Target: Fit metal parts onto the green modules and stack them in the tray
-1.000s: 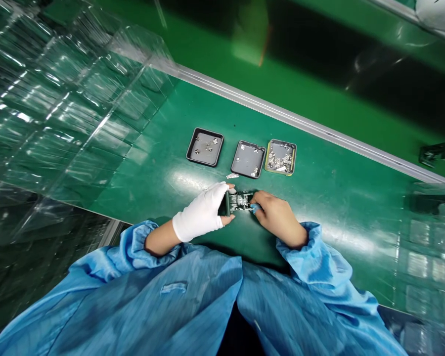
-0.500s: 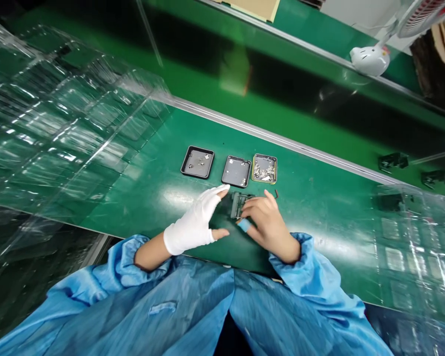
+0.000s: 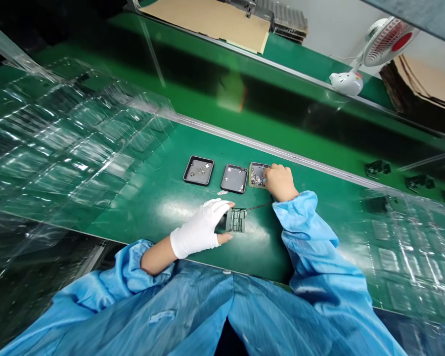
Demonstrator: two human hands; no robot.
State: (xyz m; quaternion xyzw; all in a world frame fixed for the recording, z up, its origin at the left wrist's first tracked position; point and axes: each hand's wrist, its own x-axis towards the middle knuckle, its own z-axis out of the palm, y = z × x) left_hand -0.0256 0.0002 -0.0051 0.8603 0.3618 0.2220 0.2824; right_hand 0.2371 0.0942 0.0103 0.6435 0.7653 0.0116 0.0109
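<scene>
My left hand (image 3: 200, 228), in a white glove with bare fingertips, spans the left side of a dark grey-green battery case (image 3: 237, 220). Its thumb is at the lower edge and its fingers at the upper one. The case lies on the green table with its slots facing up, and a thin dark red wire (image 3: 259, 205) runs from it to the right. My right hand (image 3: 281, 182) is bare and reaches into the right tray (image 3: 250, 184), which holds many small metal pieces (image 3: 257, 179). Its fingertips are bent down and together; what they pinch is hidden.
A middle tray (image 3: 234, 179) and a left tray (image 3: 199, 171) contain a few metal pieces. Below the middle one lies a small pale metal strip (image 3: 222, 193). Clear plastic blister trays (image 3: 107, 128) are stacked at left, others (image 3: 404, 247) at right. A fan (image 3: 387, 42) stands on the back shelf.
My right hand has left the battery case and moved up and right to the right tray. My left hand has come closer around the case. The view has shifted slightly.
</scene>
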